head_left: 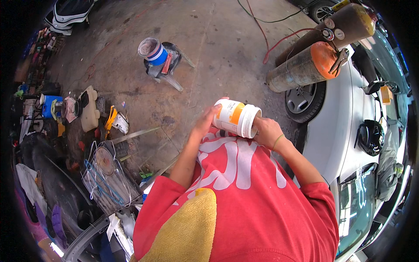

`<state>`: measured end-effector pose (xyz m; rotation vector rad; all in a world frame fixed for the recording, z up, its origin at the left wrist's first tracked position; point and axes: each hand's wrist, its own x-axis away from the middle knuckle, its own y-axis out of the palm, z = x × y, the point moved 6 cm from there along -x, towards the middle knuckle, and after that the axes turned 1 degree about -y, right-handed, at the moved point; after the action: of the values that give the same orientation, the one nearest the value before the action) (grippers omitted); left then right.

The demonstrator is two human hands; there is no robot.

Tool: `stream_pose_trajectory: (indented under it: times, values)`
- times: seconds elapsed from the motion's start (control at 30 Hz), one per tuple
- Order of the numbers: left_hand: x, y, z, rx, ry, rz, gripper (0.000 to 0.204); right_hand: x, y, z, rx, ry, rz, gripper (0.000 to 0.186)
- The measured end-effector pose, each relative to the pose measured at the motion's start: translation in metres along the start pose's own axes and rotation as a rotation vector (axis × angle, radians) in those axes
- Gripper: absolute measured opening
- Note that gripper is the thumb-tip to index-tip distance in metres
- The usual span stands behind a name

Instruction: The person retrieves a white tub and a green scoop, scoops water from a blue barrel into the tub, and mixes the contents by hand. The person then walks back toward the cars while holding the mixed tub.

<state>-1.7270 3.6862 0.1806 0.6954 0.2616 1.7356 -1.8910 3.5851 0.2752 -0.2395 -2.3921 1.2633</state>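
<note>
Cupped around the closed end of a white tub with an orange-and-white label, our left hand has a firm-looking grasp. Our right hand is at the open mouth, its fingers passing out of sight behind the rim (we cannot tell whether they pinch anything inside). We have the tub in front of our belly, tipped onto its side, mouth to our right.

What worries us is that tilt: if the contents are loose or runny, lowering the mouth further could spill them down our red shirt or onto the concrete floor. A slick wall or a slackened left grasp could also let the tub slip, since the right hand seems to give it little support.

Counting outward, we have one tub, two hands, one thin band at the right wrist and one yellow cloth over our left shoulder. Beyond stand one stool, bearing one blue-and-white bucket and one red object; to our right, two gas cylinders, one orange-topped and one brown, beside one white car.
</note>
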Motion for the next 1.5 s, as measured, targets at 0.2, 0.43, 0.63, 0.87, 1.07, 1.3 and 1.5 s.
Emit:
stream_pose_trajectory:
  times: [0.2, 0.43, 0.63, 0.87, 1.07, 1.3, 1.5]
  values:
    - [0.003, -0.016, -0.014, 0.213, 0.022, 0.058, 0.063, 0.002, -0.033, -0.017, -0.968, 0.003, -0.067, 0.061]
    - [0.006, -0.017, -0.014, 0.231, 0.006, 0.048, 0.063, 0.005, -0.053, -0.021, -0.090, -0.311, 0.163, 0.058]
    - [0.010, -0.008, -0.014, 0.373, 0.040, 0.039, 0.062, 0.007, -0.023, -0.024, -1.339, -0.015, -0.203, 0.052]
    - [0.010, -0.006, -0.014, 0.416, 0.203, 0.213, 0.060, 0.003, -0.008, -0.046, -2.005, 0.067, -0.102, 0.051]
    - [0.011, -0.033, -0.011, 0.294, 0.341, 0.415, 0.059, 0.010, -0.014, -0.032, -2.186, 0.030, -0.031, 0.044]
    - [0.012, -0.022, -0.005, 0.525, 0.320, 0.295, 0.061, 0.007, -0.011, -0.015, -2.010, -0.006, 0.072, 0.036]
    - [0.006, -0.003, -0.014, 1.079, 0.181, -0.150, 0.060, 0.019, -0.027, -0.048, -1.439, -0.043, 0.142, 0.027]
